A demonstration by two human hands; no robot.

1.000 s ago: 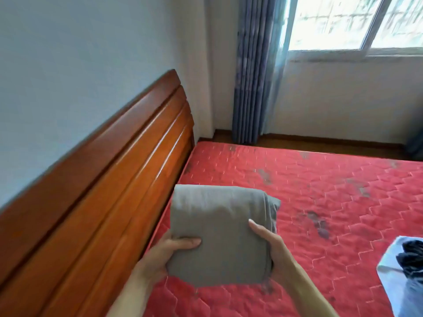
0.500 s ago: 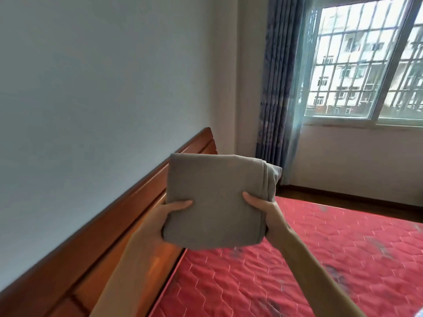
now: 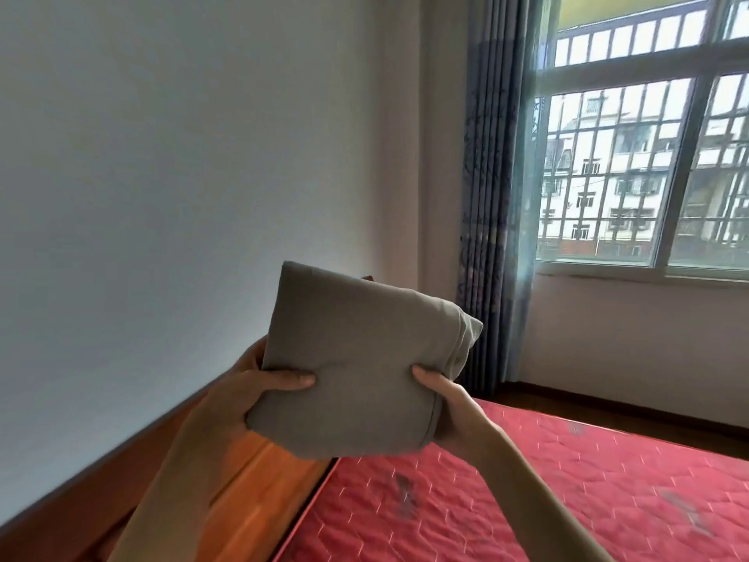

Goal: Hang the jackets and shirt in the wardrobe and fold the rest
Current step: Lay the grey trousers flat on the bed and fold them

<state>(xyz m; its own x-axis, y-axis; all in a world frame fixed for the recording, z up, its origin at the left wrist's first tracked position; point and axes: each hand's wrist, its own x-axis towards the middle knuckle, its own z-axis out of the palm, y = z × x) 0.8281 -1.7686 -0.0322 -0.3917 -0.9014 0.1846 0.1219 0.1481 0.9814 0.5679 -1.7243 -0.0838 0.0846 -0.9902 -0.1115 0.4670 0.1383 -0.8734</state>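
Head view. First voice: where is the folded grey garment (image 3: 356, 371)?
Second voice: Up in the air in front of the pale wall (image 3: 182, 176), over the line where the wooden headboard (image 3: 251, 480) meets the red quilted mattress (image 3: 567, 500). It touches neither. It is a thick, squarish bundle, tilted, with its far left corner highest.
First voice: And the hands?
Second voice: The left hand (image 3: 251, 395) grips the near left edge, thumb flat on top and fingers hidden beneath. The right hand (image 3: 450, 407) grips the near right corner the same way, thumb pressed onto the cloth.
First voice: Anything behind?
Second voice: A blue-grey curtain (image 3: 486, 196) hangs in the corner beside a barred window (image 3: 632, 176), well beyond the bundle.
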